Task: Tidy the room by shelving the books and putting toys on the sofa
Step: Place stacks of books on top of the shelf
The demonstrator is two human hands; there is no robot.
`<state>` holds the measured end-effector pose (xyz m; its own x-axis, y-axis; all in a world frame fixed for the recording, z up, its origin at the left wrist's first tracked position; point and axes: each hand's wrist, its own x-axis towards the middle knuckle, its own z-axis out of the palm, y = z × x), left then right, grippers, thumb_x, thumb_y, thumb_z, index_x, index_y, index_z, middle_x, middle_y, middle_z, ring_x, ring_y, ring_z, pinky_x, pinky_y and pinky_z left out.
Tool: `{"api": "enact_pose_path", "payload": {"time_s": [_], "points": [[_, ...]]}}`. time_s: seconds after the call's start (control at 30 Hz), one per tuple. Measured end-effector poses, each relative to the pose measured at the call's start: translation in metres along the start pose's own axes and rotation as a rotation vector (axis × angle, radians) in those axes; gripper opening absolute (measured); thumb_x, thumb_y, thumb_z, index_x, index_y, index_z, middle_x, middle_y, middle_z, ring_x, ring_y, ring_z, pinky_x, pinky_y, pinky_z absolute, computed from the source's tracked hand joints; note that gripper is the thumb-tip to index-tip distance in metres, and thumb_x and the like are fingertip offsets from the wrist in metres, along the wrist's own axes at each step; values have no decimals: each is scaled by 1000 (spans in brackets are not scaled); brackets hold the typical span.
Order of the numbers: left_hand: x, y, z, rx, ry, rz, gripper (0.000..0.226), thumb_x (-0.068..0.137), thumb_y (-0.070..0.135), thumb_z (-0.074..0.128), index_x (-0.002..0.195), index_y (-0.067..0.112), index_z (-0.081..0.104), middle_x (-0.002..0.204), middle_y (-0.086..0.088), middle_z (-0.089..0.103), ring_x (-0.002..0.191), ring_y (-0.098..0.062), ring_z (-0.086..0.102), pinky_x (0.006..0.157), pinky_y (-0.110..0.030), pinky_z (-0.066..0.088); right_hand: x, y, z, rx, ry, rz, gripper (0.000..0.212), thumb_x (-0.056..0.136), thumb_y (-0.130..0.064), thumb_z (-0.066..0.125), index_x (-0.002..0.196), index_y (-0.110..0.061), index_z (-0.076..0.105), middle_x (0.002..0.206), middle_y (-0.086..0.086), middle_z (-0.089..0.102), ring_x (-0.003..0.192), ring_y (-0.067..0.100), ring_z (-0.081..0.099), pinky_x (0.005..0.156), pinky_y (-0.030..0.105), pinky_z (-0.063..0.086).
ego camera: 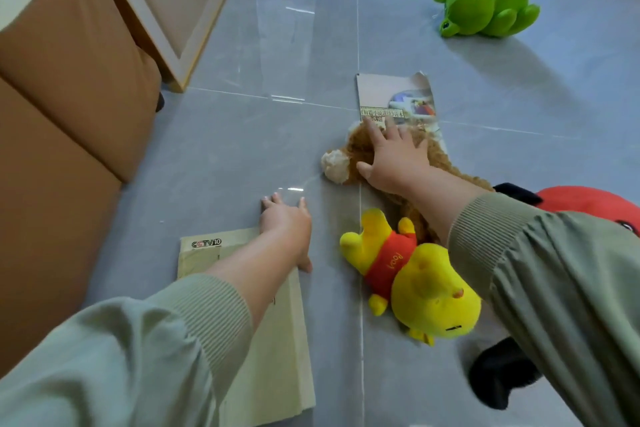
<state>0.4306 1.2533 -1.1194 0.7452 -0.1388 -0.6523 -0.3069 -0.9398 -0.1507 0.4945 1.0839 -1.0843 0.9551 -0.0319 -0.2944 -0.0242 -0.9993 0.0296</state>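
a home living room, seen from above. glossy grey floor tiles [242, 149] with pale joint lines carry scattered soft toys, among them a green plush frog [485, 7] and a yellow plush bear in a red shirt [408, 274], beside a pale paperback book [270, 340]. a brown upholstered sofa [69, 80] and a white boxy furniture unit with a tan edge [162, 10] stand at left.

Both arms wear pale sage-green sleeves [554, 270] with ribbed cuffs [221, 315].

Count of items on the floor. Books: two, namely one pale book [277, 357] and one picture-covered book [388, 94]. Soft toys: four, namely one green frog [485, 7], one brown plush [349, 146], one yellow bear [426, 288] and one red plush [588, 201].
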Motion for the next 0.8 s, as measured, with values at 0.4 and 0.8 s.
{"api": "enact_pose_path", "payload": {"time_s": [0.4, 0.8], "points": [[-1, 2, -6, -11, 3, -4, 122, 71, 54, 75, 151, 9, -7, 149, -34, 18, 140, -48, 15, 113, -49, 21, -8, -26, -5, -258, -877, -142, 66, 93, -61, 38, 124, -6, 57, 126, 6, 58, 121, 25, 51, 101, 34, 38], [9, 5, 2, 8, 59, -29, 79, 95, 15, 51, 151, 14, -5, 150, -35, 15, 140, -47, 16, 111, -43, 27, 49, 20, 46, 129, -125, 324, 88, 80, -70, 51, 142, -12, 27, 145, 18, 30, 132, 37, 31, 104, 50, 31]]}}
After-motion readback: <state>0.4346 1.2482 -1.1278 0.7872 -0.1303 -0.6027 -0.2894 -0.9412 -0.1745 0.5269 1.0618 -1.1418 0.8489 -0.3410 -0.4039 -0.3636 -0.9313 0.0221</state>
